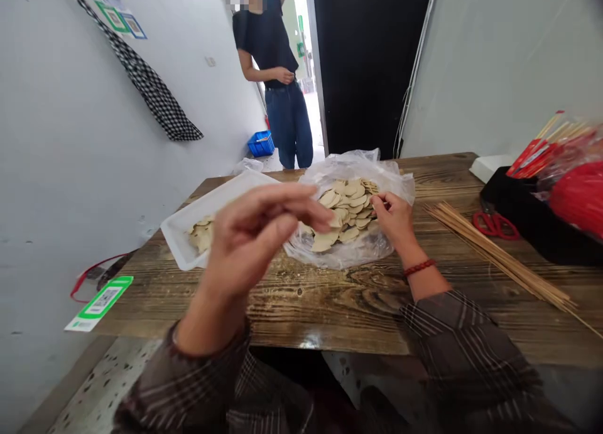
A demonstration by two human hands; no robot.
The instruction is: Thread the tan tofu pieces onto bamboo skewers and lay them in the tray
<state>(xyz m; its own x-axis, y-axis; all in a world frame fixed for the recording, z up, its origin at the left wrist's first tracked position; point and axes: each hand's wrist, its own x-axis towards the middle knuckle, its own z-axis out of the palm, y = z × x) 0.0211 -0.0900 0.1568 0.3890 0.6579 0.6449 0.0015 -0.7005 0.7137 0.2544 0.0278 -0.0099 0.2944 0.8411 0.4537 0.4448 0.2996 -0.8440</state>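
A clear plastic bag point(325, 164) lies spread open on the wooden table, holding a heap of thin, beige, roundish slices point(351, 203). My left hand point(264, 227) is raised in front of the bag's left side, its fingers stretched out and the thumb apart. It looks slightly blurred, with no object visible in it. At the right edge of the heap, my right hand point(393, 215) has its thumb and fingertips pressed together beside the slices; what they pinch, if anything, is hidden. More slices point(201, 234) lie in a white tray point(176, 242), partly covered by my left hand.
Thin wooden skewers point(504, 255) lie right of the bag, near red-handled scissors point(495, 225). A black container point(532, 223) with red packets stands at the far right. A green-and-white code card point(101, 303) is at the table's left edge. A person point(268, 51) stands beyond the table.
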